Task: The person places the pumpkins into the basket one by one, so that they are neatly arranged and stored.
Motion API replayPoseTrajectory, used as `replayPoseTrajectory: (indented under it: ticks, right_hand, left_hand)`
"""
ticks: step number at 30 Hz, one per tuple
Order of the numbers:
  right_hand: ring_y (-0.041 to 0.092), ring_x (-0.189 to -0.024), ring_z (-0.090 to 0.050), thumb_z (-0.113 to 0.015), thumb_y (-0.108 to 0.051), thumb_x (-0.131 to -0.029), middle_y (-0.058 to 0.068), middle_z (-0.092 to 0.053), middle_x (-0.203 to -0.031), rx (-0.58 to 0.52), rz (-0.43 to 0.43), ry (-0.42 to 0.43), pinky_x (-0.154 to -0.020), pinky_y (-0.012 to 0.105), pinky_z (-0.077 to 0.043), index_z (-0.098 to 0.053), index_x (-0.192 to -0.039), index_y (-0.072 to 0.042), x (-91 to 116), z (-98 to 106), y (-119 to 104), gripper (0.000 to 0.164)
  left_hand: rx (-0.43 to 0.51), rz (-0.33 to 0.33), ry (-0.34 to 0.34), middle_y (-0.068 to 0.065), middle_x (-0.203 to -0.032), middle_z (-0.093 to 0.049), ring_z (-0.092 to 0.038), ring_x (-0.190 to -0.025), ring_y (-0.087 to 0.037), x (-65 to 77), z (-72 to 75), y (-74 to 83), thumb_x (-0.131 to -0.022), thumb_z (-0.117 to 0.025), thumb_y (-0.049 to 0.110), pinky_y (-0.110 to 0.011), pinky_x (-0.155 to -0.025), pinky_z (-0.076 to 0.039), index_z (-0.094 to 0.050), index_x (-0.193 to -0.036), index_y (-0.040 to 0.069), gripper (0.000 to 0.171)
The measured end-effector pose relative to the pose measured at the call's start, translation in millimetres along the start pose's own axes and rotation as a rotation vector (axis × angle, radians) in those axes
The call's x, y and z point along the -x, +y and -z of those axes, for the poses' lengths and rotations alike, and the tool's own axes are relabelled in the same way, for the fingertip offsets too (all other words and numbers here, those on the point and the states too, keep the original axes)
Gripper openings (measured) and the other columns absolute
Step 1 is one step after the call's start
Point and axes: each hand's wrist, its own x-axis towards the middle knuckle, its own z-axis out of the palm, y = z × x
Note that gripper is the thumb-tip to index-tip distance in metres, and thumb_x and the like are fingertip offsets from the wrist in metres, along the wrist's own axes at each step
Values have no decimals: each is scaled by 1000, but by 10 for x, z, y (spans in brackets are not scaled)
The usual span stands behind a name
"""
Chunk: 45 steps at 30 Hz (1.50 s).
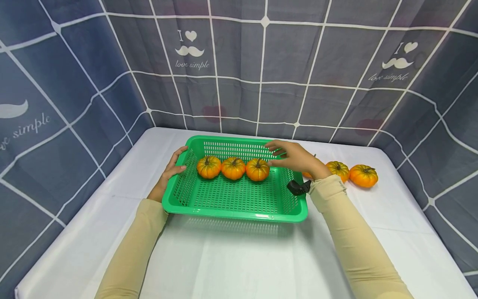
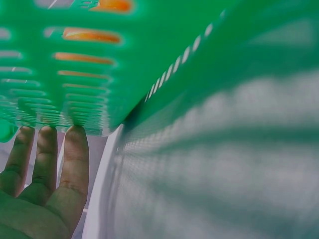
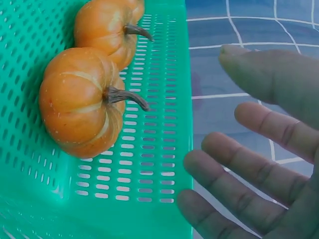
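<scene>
A green plastic basket (image 1: 235, 214) with slotted walls stands in front of me, its near rim raised over the table. Three small orange pumpkins (image 1: 233, 168) sit in a row along its far side. My left hand (image 1: 169, 174) holds the basket's left end, thumb on the rim; in the left wrist view its fingers (image 2: 75, 154) press the outside of the slotted wall. Over the right far part of the basket is my right hand (image 1: 293, 155), fingers spread and nothing in them. The right wrist view shows this hand beside the rim, apart from the nearest pumpkin (image 3: 82, 102).
To the right of the basket, more pumpkins (image 1: 363, 176) lie on the white-covered table (image 1: 231, 261), one mostly hidden behind my right wrist. A grey checked curtain (image 1: 239, 50) surrounds the back and sides. A black device (image 1: 298, 187) is on my right wrist.
</scene>
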Motion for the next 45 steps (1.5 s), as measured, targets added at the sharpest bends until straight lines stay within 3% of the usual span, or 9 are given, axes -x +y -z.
replayPoseTrajectory:
  ticks: [5,10,18,26,35,39,41,45]
  right_hand:
    - [45,-134,-61,-78,-10,-100,27,-58,-151,-81,3,29,-112,59,-49,-56,-151,4,70,25,37,57]
    - [49,-133,-60,-76,-6,-101,29,-59,-148,-201,21,44,-110,54,-51,-57,-149,4,140,55,79,53]
    - [45,-130,-62,-72,-6,-103,23,-63,-145,-335,20,78,-101,29,-55,-60,-148,1,270,106,141,47]
    - [44,-133,-59,-70,-12,-105,17,-65,-144,-407,-24,102,-101,28,-56,-59,-150,-2,412,152,211,47]
    - [27,-125,-67,-69,-10,-106,3,-70,-135,-483,-29,163,-101,26,-55,-59,-148,2,515,149,315,45]
    - [24,-122,-69,-69,-7,-105,-4,-72,-129,-519,-26,191,-100,24,-55,-62,-145,-3,556,147,369,41]
    - [22,-120,-70,-69,-6,-105,-4,-73,-128,-532,-29,204,-100,24,-55,-64,-144,-5,574,149,396,39]
    - [19,-116,-70,-70,-6,-104,5,-73,-130,-542,-47,231,-100,23,-55,-60,-145,4,598,148,442,43]
  left_hand:
    - [11,-12,4,-20,-172,-16,-32,-153,-22,-10,9,-20,-99,-36,3,-23,-113,-42,-25,-166,12,69]
    - [17,-24,8,-17,-168,-21,-39,-146,-15,-14,13,-32,-98,-36,1,-23,-112,-43,-25,-166,9,69]
    - [-13,6,12,-24,-173,-13,-32,-150,-21,0,3,1,-99,-36,3,-22,-111,-42,-18,-168,3,71]
    - [-22,17,6,-23,-175,-10,-29,-153,-24,-17,14,-1,-99,-37,6,-22,-112,-41,-18,-168,7,71]
    - [-32,9,-2,-25,-174,-9,-28,-153,-26,4,13,6,-100,-38,8,-23,-112,-41,-17,-168,6,71]
    - [-31,7,-3,-26,-174,-8,-29,-153,-25,4,13,8,-100,-38,7,-23,-112,-40,-17,-168,6,71]
    - [-30,9,-3,-26,-174,-8,-28,-153,-26,1,12,7,-100,-37,7,-23,-112,-40,-17,-168,6,72]
    - [-34,22,3,-24,-175,-8,-23,-157,-33,-13,9,4,-99,-37,7,-23,-113,-40,-14,-169,5,73]
